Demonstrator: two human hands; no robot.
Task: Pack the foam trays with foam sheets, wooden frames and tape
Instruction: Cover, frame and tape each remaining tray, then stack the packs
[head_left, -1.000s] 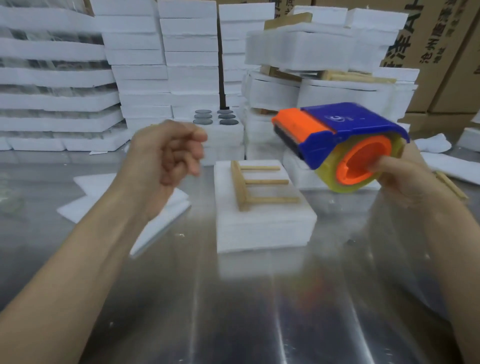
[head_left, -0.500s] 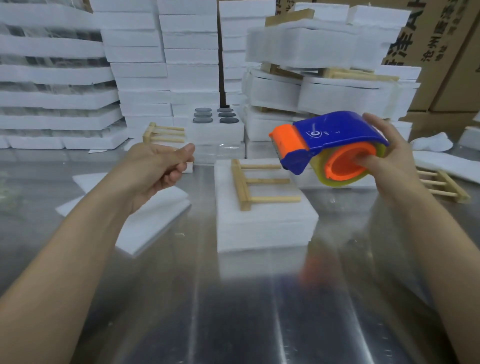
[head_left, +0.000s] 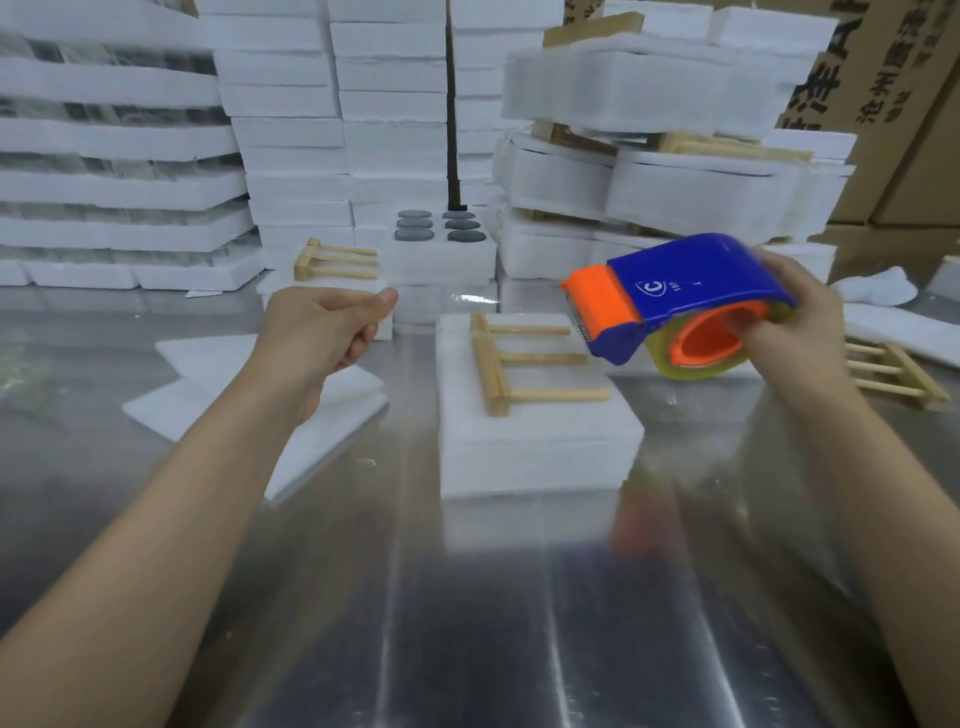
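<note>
Tension matters here: fingers of the right hand (head_left: 795, 322) curl round the tape dispenser (head_left: 680, 291), held above the right edge of the foam tray (head_left: 535, 441), which sits mid-bench (head_left: 467, 623) with a wooden frame (head_left: 498, 358) on top. The left hand (head_left: 322, 332) hovers, fingers curled on nothing visible; it should pin the frame first.

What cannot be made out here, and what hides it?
Head view:
- Whether the left hand pinches anything: its curled fingers cover it.
- Contents of the foam tray: covered from above, under the wooden frame.
- Print on the tape dispenser in the right hand: motion blur.
- Print on the cardboard boxes: cut by the edge.
</note>
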